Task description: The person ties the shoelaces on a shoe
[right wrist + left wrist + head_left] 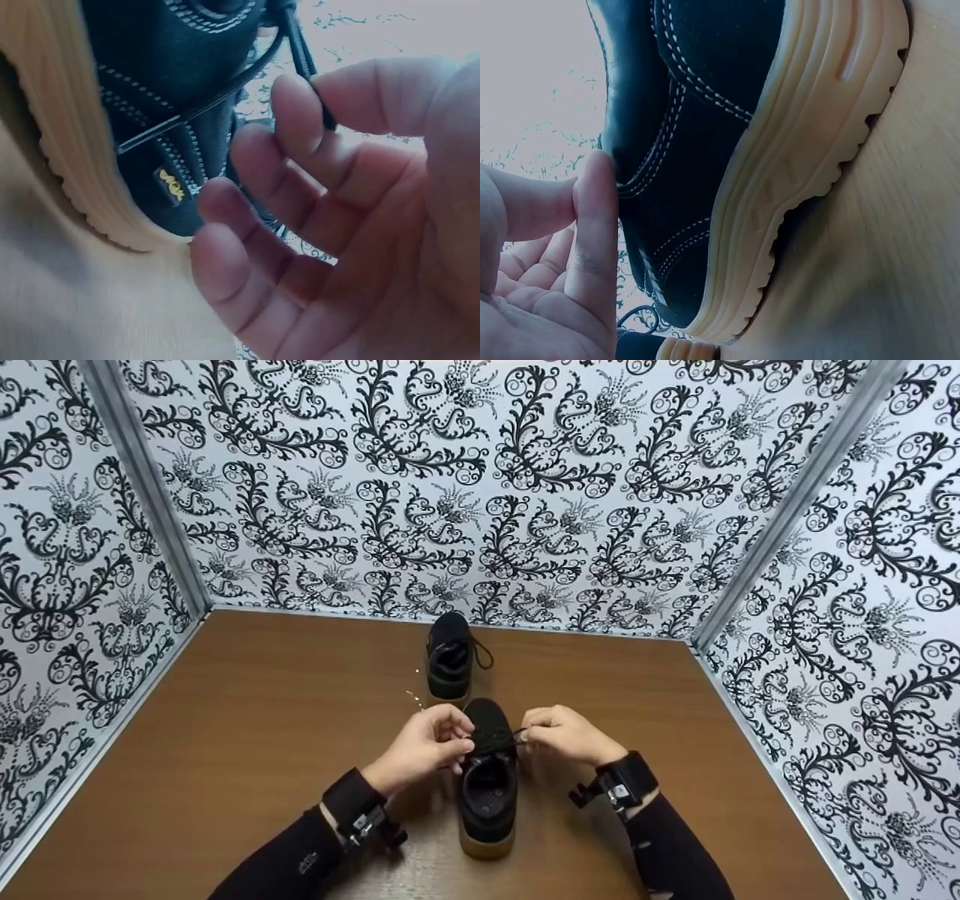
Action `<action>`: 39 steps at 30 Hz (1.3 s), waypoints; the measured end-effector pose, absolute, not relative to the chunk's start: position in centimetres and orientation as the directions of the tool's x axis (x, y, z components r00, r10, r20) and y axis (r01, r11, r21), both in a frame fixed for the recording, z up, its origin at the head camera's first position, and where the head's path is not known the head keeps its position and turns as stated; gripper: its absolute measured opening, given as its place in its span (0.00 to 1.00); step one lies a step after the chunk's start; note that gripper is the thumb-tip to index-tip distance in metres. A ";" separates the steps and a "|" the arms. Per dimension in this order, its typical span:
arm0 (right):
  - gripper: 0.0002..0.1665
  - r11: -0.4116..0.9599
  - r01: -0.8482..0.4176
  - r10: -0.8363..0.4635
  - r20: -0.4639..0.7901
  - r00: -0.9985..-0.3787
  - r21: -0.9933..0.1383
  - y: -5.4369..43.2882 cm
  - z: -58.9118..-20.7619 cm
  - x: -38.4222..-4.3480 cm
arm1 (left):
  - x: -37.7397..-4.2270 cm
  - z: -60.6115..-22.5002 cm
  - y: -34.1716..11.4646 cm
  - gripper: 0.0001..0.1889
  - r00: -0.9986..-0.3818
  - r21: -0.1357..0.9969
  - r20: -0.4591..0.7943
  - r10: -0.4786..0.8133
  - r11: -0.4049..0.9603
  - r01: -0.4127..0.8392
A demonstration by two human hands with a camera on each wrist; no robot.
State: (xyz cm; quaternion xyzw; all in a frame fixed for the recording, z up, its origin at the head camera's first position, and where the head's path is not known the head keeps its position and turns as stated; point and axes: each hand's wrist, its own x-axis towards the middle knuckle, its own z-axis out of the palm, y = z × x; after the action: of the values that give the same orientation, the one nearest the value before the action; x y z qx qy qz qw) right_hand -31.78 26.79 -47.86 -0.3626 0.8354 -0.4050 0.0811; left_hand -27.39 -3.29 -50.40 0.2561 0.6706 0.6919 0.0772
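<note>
A black lace-up shoe [487, 802] with a tan sole stands on the table, toe pointing away. At the left of its lacing is my left hand [427, 742]; thumb and a finger meet in a pinch beside the upper in the left wrist view, the bit of lace between them mostly hidden. To the right of the shoe, my right hand [566, 733] pinches a black shoelace [298, 56] between thumb and forefinger, its other fingers loosely curled. Another strand of lace [217, 99] hangs across the shoe's side, over a small yellow-marked tag [169, 186].
A second black shoe [450, 656] stands just beyond the first, a lace loop [484, 652] sticking out on its right. The brown table [300, 690] is bordered by patterned walls [465, 495] at the back and sides. Both wrists wear black straps with small cameras.
</note>
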 end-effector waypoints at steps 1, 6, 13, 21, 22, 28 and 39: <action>0.14 0.416 -0.517 -0.661 0.142 -0.737 -0.748 26.8 -47.9 -31.7 | -27.4 -50.4 -3.3 0.14 -0.857 0.968 0.249 0.450 -0.088 0.234; 0.16 0.409 -0.434 -0.636 0.091 -0.767 -0.803 26.5 -48.2 -31.4 | -27.1 -50.4 -3.2 0.13 -0.871 0.971 0.236 0.430 -0.075 0.225; 0.20 0.385 -0.426 -0.665 0.074 -0.743 -0.819 26.2 -47.9 -30.7 | -26.9 -50.6 -2.8 0.15 -0.890 0.972 0.229 0.395 -0.150 0.183; 0.23 0.438 -0.432 -0.655 0.050 -0.754 -0.788 26.1 -48.1 -30.9 | -27.0 -51.0 -2.7 0.13 -0.881 0.958 0.216 0.422 -0.264 0.108; 0.23 0.447 -0.436 -0.655 0.046 -0.754 -0.781 26.1 -48.1 -31.0 | -27.0 -51.1 -2.7 0.13 -0.880 0.957 0.218 0.422 -0.269 0.108; 0.23 0.471 -0.411 -0.642 0.016 -0.766 -0.781 26.3 -48.0 -31.1 | -27.3 -51.3 -2.9 0.11 -0.861 0.953 0.234 0.451 -0.280 0.113; 0.22 0.408 -0.216 -0.604 -0.085 -0.793 -0.887 26.5 -47.6 -31.1 | -27.9 -50.6 -3.9 0.11 -0.837 0.953 0.256 0.483 -0.273 0.134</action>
State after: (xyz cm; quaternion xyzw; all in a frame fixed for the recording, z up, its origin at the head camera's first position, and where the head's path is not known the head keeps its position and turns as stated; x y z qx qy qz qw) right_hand -31.13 26.53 -47.62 -0.2517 0.8147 -0.4821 0.2010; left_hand -27.86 -3.86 -50.62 0.2608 0.5919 0.7538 0.1158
